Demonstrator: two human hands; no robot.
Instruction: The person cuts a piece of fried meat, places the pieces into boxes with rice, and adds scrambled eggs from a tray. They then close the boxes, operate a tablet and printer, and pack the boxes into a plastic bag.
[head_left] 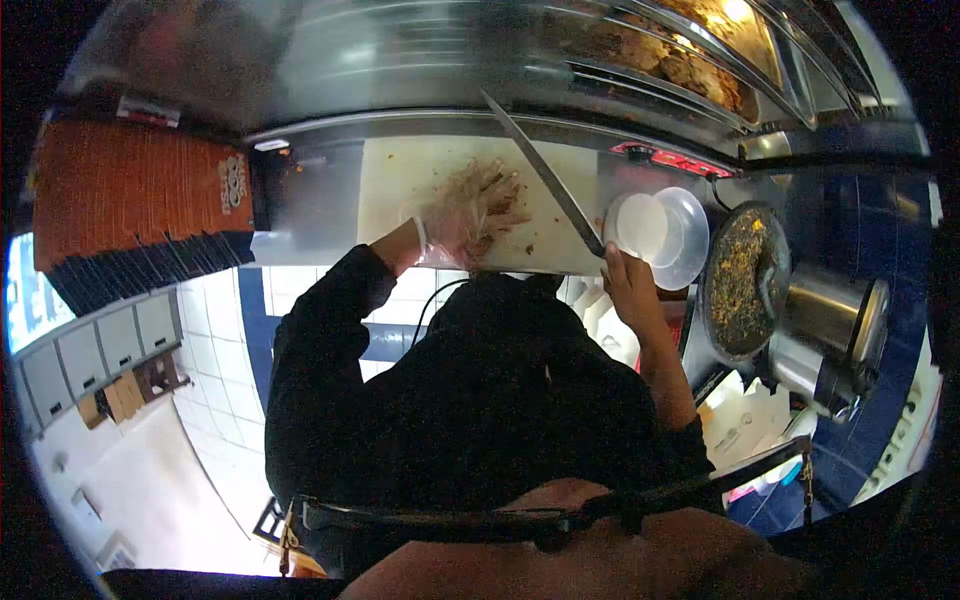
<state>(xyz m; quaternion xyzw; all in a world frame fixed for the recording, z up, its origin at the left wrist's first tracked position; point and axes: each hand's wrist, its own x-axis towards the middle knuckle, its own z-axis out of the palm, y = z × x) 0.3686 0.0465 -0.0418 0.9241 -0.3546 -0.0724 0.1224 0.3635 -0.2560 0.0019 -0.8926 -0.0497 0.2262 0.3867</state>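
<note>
Gloved L hand (pixel 450 238) is on the pile of shredded food (pixel 492 198), which lies under & just past its fingertips on the cutting board (pixel 395 165); too blurred to tell if those fingers are spread or pinching. R hand (pixel 632 288) has fingers clamped on the long knife (pixel 548 178), blade slanting fwd-left from them, apart from pile. Clear tub (pixel 688 238) just ahead/right of R fingers. Prob. mid-cutting, L gathering or steadying. Another stroke'd need blade brought L, gloved fingertips well back from edge.
</note>
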